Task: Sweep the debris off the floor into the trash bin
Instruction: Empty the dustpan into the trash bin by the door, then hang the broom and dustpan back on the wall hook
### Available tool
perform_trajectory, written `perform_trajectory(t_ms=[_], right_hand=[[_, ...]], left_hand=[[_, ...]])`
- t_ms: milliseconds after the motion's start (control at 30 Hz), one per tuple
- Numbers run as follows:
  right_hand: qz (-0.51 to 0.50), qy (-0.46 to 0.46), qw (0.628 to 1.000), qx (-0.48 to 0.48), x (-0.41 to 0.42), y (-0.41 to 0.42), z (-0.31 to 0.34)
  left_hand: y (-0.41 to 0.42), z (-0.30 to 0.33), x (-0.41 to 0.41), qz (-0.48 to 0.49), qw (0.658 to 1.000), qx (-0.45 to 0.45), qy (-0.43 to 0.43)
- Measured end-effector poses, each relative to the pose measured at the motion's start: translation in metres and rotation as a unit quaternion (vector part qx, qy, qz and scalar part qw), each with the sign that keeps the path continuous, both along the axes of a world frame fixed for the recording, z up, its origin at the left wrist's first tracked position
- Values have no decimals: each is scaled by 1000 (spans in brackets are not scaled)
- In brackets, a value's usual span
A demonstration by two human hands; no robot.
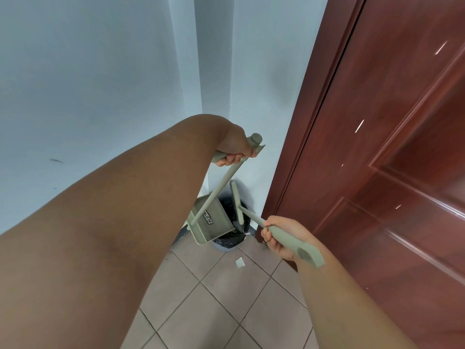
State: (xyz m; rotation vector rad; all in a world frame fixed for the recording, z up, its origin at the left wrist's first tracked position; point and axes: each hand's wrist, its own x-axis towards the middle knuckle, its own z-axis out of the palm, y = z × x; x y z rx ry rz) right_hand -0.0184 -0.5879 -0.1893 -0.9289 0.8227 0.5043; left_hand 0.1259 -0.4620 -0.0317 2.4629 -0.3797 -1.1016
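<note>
Centre frame: left hand [235, 149] fisted round dustpan [214, 220] handle, pan tipped over black-lined trash bin [230, 239]. Right hand [281, 238] clenches broom [237, 205]; paper scrap [240, 262] on floor tiles [221, 298] below bin.

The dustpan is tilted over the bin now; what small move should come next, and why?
Probably lower the dustpan to the floor beside the paper scrap, because that scrap lies on the tiles before the bin.
</note>
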Motion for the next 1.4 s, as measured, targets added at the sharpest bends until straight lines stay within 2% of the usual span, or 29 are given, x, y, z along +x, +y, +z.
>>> perform_trajectory(t_ms=[67, 400, 633, 900, 1133, 1400], right_hand=[[5, -7, 1000, -18, 2, -2, 5], [-27, -26, 999, 28, 40, 21, 42], [-57, -74, 996, 7, 82, 29, 82], [-42, -85, 995, 14, 117, 32, 115], [-40, -102, 994, 23, 140, 31, 139], [-20, -141, 989, -28, 159, 42, 189]], left_hand=[[2, 2, 0, 3, 1000, -4, -3], [16, 8, 0, 7, 1000, -21, -15], [38, 13, 8, 9, 998, -37, -52], [50, 22, 20, 13, 993, -38, -110], [61, 36, 27, -12, 981, 8, -194], [77, 68, 27, -37, 950, 88, -296]])
